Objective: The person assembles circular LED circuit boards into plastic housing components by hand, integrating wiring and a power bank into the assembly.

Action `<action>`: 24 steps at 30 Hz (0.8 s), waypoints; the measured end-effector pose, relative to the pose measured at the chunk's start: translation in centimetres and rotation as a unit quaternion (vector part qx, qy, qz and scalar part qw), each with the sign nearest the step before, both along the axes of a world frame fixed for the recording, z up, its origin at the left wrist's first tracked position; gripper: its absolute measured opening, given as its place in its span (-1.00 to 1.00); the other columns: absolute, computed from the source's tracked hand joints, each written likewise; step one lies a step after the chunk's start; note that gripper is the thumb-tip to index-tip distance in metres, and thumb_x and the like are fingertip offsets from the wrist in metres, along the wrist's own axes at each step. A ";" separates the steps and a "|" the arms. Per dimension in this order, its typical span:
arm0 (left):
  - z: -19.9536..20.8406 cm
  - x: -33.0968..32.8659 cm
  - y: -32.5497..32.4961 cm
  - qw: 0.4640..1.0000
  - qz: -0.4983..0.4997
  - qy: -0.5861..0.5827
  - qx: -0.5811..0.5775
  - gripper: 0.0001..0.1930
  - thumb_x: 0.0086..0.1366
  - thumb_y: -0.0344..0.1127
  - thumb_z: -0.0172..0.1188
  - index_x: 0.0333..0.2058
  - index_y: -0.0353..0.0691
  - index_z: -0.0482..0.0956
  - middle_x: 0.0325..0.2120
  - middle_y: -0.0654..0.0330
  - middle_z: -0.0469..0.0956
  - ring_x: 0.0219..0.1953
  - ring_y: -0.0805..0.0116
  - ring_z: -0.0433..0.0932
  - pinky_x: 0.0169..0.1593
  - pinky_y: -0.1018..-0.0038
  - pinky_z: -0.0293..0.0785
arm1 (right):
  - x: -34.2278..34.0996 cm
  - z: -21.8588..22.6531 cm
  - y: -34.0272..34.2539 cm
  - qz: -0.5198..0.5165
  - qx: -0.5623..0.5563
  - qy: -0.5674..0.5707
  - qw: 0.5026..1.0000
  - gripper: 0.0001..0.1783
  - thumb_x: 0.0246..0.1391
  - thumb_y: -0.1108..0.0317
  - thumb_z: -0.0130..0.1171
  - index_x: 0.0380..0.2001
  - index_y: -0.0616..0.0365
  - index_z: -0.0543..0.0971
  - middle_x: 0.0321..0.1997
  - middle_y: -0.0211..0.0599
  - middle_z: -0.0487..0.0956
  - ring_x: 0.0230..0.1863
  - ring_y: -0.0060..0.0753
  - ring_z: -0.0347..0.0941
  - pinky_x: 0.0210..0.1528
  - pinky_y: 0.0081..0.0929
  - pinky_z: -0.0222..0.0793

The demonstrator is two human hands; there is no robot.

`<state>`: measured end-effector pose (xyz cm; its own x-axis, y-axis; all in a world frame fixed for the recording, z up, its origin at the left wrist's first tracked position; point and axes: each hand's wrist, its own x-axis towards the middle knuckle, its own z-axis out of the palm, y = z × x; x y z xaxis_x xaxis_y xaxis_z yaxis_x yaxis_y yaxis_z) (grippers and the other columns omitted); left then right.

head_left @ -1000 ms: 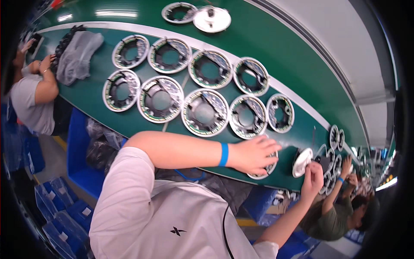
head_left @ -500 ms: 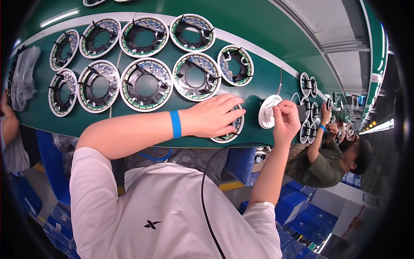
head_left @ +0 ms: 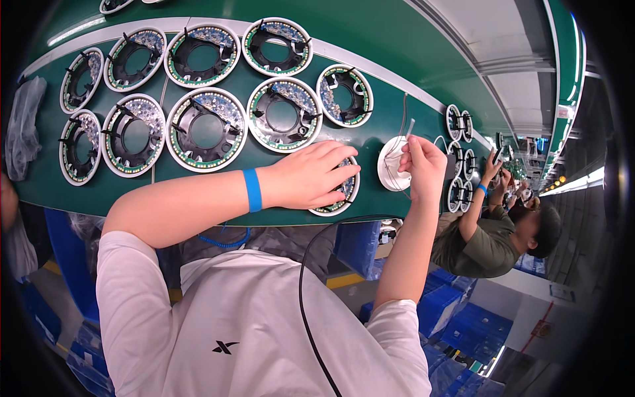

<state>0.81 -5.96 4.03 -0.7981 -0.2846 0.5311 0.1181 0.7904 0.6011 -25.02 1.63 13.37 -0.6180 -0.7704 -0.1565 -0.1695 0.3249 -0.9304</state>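
My left hand (head_left: 307, 176) lies over a ring-shaped circuit-board unit (head_left: 350, 192) at the table's near edge, its fingers stretched and spread across it. The palm and fingers hide most of that unit. To its right my right hand (head_left: 425, 162) is closed in a pinch on a thin pale stick (head_left: 410, 126), whose tip points up. Just left of the right hand is a white round dish (head_left: 387, 173), with thin dark wires crossing it. Beyond my left hand lies another ring unit (head_left: 284, 114), with a white rim, black clips and a green board.
Several similar ring units (head_left: 206, 129) stand in two rows on the green table (head_left: 264, 216). A clear plastic bag (head_left: 26, 129) lies at the far left. At the right a co-worker (head_left: 489, 241) reaches over more ring units. A black cable (head_left: 302, 291) runs down my front.
My right hand now shows a pale stick upright above its fingertips, which was not visible before. My left hand stays on the ring unit. The whole view has shifted slightly.
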 end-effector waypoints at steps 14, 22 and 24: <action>0.1 0.7 0.4 0.999 0.008 0.005 0.032 -0.25 0.01 -0.24 0.43 0.22 -0.20 0.42 0.22 -0.03 0.35 0.26 -0.12 0.35 0.39 -0.01 0.27 | 1.8 1.6 1.0 0.291 0.313 -0.056 0.902 -0.87 0.21 0.36 0.34 -0.35 0.17 0.75 -0.49 -0.55 0.61 -0.60 -0.83 0.31 -0.61 -0.71 0.11; -0.3 0.5 0.6 0.999 0.024 0.011 0.037 -0.25 0.02 -0.22 0.46 0.22 -0.19 0.41 0.21 -0.01 0.37 0.24 -0.10 0.38 0.36 0.02 0.30 | 3.3 0.0 1.3 0.334 0.284 0.059 0.897 -0.88 0.17 0.47 0.36 -0.40 0.33 0.70 -0.52 -0.49 0.63 -0.45 -0.74 0.45 -0.41 -0.65 0.34; -0.2 0.6 0.6 0.999 0.027 0.008 0.037 -0.25 0.01 -0.23 0.47 0.21 -0.22 0.42 0.20 -0.01 0.37 0.23 -0.09 0.39 0.34 0.04 0.33 | 3.6 -0.2 1.1 0.325 0.270 0.070 0.904 -0.88 0.17 0.47 0.37 -0.39 0.33 0.70 -0.53 -0.50 0.61 -0.46 -0.75 0.43 -0.42 -0.65 0.32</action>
